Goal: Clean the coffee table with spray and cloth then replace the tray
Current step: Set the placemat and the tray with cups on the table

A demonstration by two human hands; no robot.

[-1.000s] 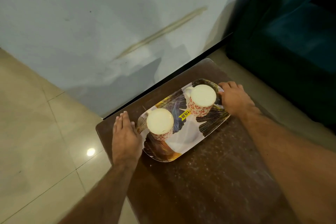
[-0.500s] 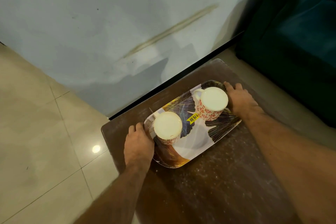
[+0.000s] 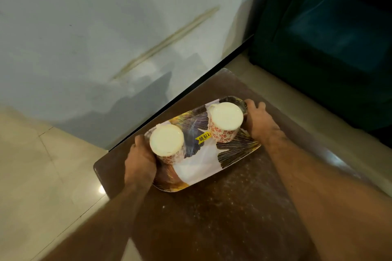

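A patterned tray (image 3: pixel 197 172) with dark and gold leaf shapes and a yellow price sticker is held over the dark brown coffee table (image 3: pixel 229 214). Two white mugs with red flowers stand on it, one at the left (image 3: pixel 167 143) and one at the right (image 3: pixel 226 119). My left hand (image 3: pixel 140 164) grips the tray's left end, fingers curled under the rim. My right hand (image 3: pixel 257 119) grips the right end behind the right mug. The table top shows pale dust specks. No spray bottle or cloth is in view.
A pale wall (image 3: pixel 106 38) with a black skirting strip runs right behind the table. A dark teal sofa (image 3: pixel 331 48) stands to the right. Beige floor tiles (image 3: pixel 42 176) lie to the left of the table.
My left hand went from lying flat on the table beside the tray to gripping its left end. Both hands now hold the tray, which looks raised and larger in view.
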